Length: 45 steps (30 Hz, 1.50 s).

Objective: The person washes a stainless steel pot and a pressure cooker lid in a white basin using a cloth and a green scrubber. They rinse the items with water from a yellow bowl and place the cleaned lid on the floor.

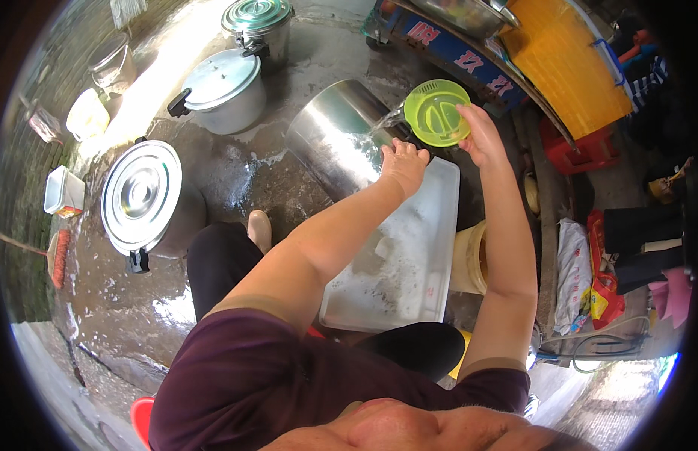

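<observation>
My right hand (482, 134) grips the rim of a green plastic basin (437, 113) that holds water and is tilted to the left. Water pours from its left edge onto a large stainless steel pot (338, 135), which lies on its side. My left hand (404, 166) rests on the pot's lower right end, fingers spread; whether it grips the edge cannot be told. Below the hands stands a rectangular white plastic tub (405, 253) with cloudy, sudsy water and some dark specks in it.
Lidded pots (143, 197), one a pressure cooker (228, 84), stand on the wet floor to the left. A cream bucket (467, 259) stands right of the tub. A broom (59, 258), small plastic containers (64, 191) and a red crate (574, 149) lie further out.
</observation>
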Available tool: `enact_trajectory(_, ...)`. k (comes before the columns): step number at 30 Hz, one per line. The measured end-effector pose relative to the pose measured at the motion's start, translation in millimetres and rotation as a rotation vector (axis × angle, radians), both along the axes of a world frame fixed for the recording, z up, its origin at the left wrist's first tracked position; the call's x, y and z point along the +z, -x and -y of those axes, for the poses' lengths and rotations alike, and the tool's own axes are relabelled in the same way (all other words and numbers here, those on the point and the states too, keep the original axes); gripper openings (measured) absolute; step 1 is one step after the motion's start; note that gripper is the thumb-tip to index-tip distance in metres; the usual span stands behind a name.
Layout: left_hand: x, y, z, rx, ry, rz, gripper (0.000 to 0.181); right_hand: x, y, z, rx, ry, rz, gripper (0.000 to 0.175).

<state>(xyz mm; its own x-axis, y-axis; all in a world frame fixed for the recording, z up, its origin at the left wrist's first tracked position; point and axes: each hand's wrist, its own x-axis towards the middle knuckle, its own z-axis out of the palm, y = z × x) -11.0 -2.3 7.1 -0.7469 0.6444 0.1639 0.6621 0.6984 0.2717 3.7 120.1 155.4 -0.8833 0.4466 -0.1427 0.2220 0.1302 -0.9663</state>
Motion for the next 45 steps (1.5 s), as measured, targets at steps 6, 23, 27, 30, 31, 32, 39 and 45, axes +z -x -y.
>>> enact_trajectory(6, 12.5, -3.7, 3.4, -0.078, -0.058, 0.053, 0.045, -22.0, -10.0, -29.8, -0.137, 0.19, -0.11, 0.027)
enact_trajectory(23, 34.5, 17.1, -1.8, -0.114, -0.035, 0.34, 0.042, -31.2, -71.5, -56.3, -0.075, -0.012, -0.03, 0.043)
enact_trajectory(27, 22.2, 23.2, -4.6, -0.128, -0.051, 0.283, 0.039, -76.7, -110.4, -82.4, -0.182, 0.377, -0.117, 0.034)
enact_trajectory(30, 24.7, 25.5, -3.8, -0.114, -0.037, 0.307, 0.038, -145.5, -156.4, -102.8, -0.271, 0.304, -0.013, 0.04)
enact_trajectory(31, 25.7, 26.7, -3.9, -0.109, -0.032, 0.311, 0.037, -168.3, -170.8, -102.4, -0.266, 0.233, 0.096, 0.045)
enact_trajectory(32, 20.5, 27.3, -4.7, -0.113, -0.054, 0.286, 0.037, -189.1, -184.9, -99.4, -0.26, 0.162, 0.206, 0.051)
enact_trajectory(39, 13.1, 6.8, -23.5, -0.024, 0.031, 0.261, 0.038, -295.6, -129.9, -10.6, -0.178, 0.218, 0.572, 0.062)
enact_trajectory(45, 11.0, -4.3, -40.1, -0.035, 0.074, 0.239, 0.041, -289.4, -77.0, -11.5, -0.652, 1.04, 0.089, 0.041)
